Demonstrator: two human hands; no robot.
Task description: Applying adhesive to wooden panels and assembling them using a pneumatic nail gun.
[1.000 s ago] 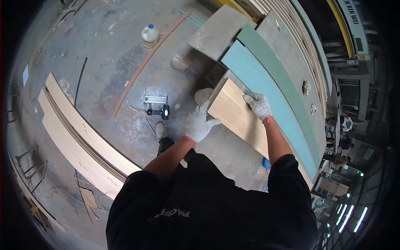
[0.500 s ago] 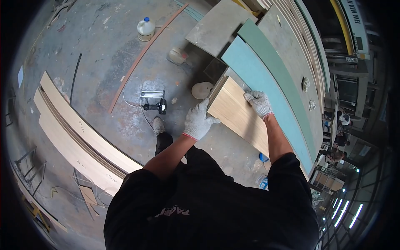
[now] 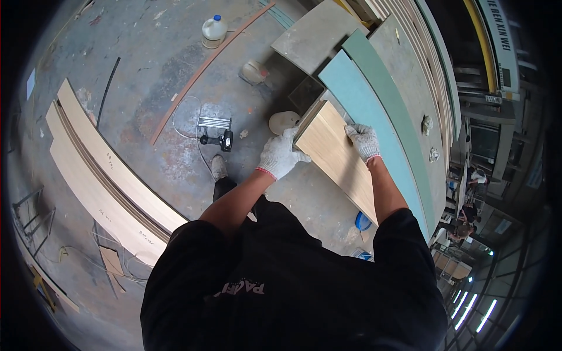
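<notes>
A pale wooden board slants from my left hand down to my right forearm. My left hand, in a white knit glove, grips its far left end, thumb over the top face and the other fingers hidden at the edge. On the board's right edge, my gloved right hand is closed, its fingertips curled over the edge. Just right of the board lies a light blue panel, with a green panel beside it. The board's near end is hidden behind my right forearm.
A black nail gun with a hose lies on the floor beyond my foot. Long curved wooden panels lie at left. A white jug stands farther off, near a reddish strip. A grey table is at the far right.
The view has shifted slightly, so the floor things sit a little differently in it. Both hands keep their hold on the board, which appears slightly steeper.
</notes>
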